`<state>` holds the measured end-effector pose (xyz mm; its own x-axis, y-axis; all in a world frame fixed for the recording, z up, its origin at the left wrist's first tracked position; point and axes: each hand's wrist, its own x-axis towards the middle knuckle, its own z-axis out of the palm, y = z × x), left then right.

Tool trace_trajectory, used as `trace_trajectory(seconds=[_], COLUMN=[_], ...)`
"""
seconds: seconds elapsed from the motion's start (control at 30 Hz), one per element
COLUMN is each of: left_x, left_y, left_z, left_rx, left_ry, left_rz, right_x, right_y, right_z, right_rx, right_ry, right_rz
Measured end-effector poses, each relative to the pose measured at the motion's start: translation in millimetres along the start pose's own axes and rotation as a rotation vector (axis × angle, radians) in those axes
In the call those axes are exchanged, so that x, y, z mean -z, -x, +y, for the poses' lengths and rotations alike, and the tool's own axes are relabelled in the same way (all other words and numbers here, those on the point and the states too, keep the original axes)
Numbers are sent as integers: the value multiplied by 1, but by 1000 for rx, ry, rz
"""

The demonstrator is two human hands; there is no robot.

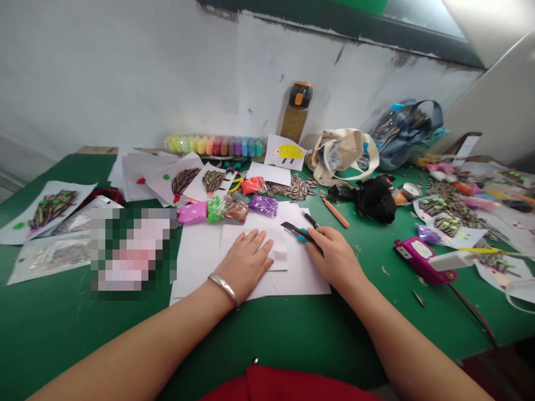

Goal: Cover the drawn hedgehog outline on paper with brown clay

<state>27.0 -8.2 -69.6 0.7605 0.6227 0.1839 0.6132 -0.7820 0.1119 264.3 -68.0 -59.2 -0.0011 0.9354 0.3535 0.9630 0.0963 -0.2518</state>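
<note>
My left hand (249, 262) lies flat on a small folded sheet of white paper (279, 259), fingers stretched out. Under that sheet are larger sheets of white paper (196, 273). In my right hand (334, 253) is a utility knife (295, 229) with a black and blue handle, its blade pointing up and left over the paper. A black pen (310, 219) lies just beyond the knife. Bags of coloured clay, one pink (192, 212) and one purple (263, 205), sit along the paper's far edge.
Sunflower seeds (292, 187) lie in a heap beyond the clay. A bottle (297, 114), a cloth bag (345, 156) and a yellow hedgehog picture (286, 151) stand at the wall. An orange tool (335, 213) and a magenta power strip (424, 260) are on the right.
</note>
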Motion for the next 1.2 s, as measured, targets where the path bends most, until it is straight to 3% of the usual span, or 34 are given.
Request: trace_trajectory(seconds=[0.83,1.2], left_x=[7,9], left_y=[2,-1], left_z=[3,5], left_rx=[77,106], left_ry=[12,-5], left_rz=[-73,-112], right_x=[47,44], right_y=[24,33], right_z=[-13,-17], right_rx=[212,195], right_ry=[-177,-207], right_rz=[-346,-314])
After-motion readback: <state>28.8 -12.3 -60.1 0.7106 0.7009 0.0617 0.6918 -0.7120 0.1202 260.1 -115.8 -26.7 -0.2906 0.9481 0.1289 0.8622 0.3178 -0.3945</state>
